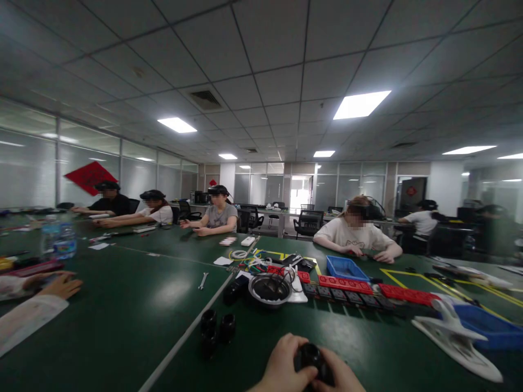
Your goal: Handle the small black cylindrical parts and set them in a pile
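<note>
Black and glossy, the rounded piece sat over the table between your left hand and right hand, fingers curled around its sides; even pressure from both probably steadied it best.

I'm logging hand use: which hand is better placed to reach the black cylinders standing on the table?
Likely the left hand: it is nearer the black cylinders, with the right hand farther off. Both hands hold the black part, so the left would need to let go first.
</note>
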`<state>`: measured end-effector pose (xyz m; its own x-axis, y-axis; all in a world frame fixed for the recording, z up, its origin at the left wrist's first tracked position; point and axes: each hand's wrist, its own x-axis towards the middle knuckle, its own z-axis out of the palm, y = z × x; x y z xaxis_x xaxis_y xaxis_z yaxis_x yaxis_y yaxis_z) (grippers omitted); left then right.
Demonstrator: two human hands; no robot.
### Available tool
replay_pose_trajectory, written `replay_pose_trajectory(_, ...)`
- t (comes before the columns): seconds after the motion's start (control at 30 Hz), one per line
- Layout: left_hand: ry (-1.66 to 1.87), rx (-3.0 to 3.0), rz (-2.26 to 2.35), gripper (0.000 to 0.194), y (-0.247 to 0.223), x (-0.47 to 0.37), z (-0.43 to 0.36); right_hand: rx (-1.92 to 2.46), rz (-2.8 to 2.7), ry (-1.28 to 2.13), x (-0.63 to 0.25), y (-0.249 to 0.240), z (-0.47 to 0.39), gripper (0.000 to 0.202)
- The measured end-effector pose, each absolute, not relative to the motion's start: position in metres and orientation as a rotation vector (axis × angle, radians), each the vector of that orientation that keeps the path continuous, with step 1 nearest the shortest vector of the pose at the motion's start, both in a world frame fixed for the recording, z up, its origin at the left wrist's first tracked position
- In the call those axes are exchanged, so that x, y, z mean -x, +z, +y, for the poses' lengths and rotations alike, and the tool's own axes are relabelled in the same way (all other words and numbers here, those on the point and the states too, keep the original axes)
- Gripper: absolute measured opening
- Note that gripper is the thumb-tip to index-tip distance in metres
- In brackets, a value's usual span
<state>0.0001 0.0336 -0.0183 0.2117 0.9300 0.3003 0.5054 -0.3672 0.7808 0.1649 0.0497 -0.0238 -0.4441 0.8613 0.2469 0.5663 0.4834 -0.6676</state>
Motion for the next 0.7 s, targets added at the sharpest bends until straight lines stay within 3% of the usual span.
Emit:
replay_pose_trajectory(0.17, 0.971, -1.955, 1.274, 0.045, -0.019, 0.002, 0.029, 1.284, -2.118, 0.691, -0.171, -0.031, 0.048, 0.027)
replay_pose_trajectory(0.33, 0.99, -1.955, 1.382, 0.041, -0.013, 0.001, 0.019, 1.344, -2.104, 0.638, -0.164, -0.03, 0.042, 0.044)
replay_pose_trajectory(0.5, 0.999, -1.91, 1.467, 0.043, -0.013, -0.003, 0.016, 1.428, -2.132, 0.481, -0.158, -0.031, 0.041, 0.032)
replay_pose_trajectory(0.6, 1.017, -1.894, 1.499, 0.043, -0.011, -0.006, 0.014, 1.444, -2.107, 0.346, -0.157, -0.035, 0.043, 0.037)
replay_pose_trajectory(0.7, 0.97, -1.885, 1.466, 0.043, -0.005, -0.005, 0.014, 1.295, -2.132, 0.507, -0.164, -0.037, 0.048, 0.049)
